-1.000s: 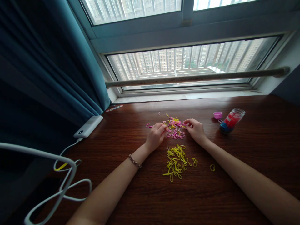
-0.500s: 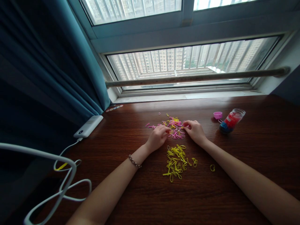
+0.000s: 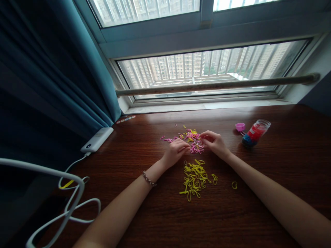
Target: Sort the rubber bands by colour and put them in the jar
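A mixed heap of small pink and yellow rubber bands lies on the dark wood table between my hands. At its left front edge is my left hand, thumb and forefinger pinched together by the pink bands; whatever is between the tips is too small to make out. My right hand reaches in from the right, its curved thumb and forefinger slightly apart at the heap's edge. Nearer to me sits a separate pile of yellow rubber bands. One stray yellow band lies to its right.
A clear jar with red and blue contents leans at the right, beside a pink cap. On the left are a white power bank, looping white cables and a blue curtain. A window rail runs behind the table.
My left hand has shifted slightly right along the heap's front. The right thumb and forefinger have moved a little left and spread. A yellow band now lies at the yellow pile's far edge.
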`<state>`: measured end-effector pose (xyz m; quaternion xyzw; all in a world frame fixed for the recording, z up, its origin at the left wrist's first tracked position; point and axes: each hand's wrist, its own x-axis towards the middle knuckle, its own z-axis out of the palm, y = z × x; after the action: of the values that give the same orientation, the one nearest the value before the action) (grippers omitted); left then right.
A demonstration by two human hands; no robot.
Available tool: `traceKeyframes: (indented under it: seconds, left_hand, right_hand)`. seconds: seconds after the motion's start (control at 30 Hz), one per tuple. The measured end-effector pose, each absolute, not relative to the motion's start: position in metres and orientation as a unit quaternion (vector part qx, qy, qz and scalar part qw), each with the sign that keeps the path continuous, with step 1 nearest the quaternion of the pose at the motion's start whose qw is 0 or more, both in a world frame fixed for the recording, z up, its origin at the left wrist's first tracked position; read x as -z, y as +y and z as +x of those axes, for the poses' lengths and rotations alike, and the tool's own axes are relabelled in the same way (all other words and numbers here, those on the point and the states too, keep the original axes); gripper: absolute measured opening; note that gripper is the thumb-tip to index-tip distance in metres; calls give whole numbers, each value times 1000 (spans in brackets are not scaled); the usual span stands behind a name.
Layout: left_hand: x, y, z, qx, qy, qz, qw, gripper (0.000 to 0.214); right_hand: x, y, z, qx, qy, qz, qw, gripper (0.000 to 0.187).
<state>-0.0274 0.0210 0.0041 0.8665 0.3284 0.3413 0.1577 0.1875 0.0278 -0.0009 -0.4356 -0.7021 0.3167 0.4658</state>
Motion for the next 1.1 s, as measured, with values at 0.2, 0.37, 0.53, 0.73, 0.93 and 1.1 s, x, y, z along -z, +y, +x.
traceKeyframes:
  seconds: [0.2, 0.37, 0.53, 0.73, 0.93, 1.1]
  left_hand:
    - [4, 38, -45, -292, 460, 838, 24, 24]
    - [9, 36, -42, -215, 457, 863, 22, 47]
    - [10, 40, -44, -240, 462, 853, 44, 32]
    - [12, 44, -48, -277, 480, 831, 43, 27]
    - [12, 44, -48, -283, 488, 825, 30, 23]
    - [14, 45, -47, -252, 517, 818, 12, 21]
  right_hand:
    - [3, 24, 185, -342, -750, -422, 378, 21]
    - [14, 32, 187, -172, -802, -450, 354, 14]
    - [9, 29, 187, -111, -825, -465, 301, 12]
    - [9, 26, 182, -105, -819, -480, 297, 10]
    - [15, 26, 180, -166, -767, -510, 351, 18]
    - [14, 26, 178, -222, -722, -490, 436, 19]
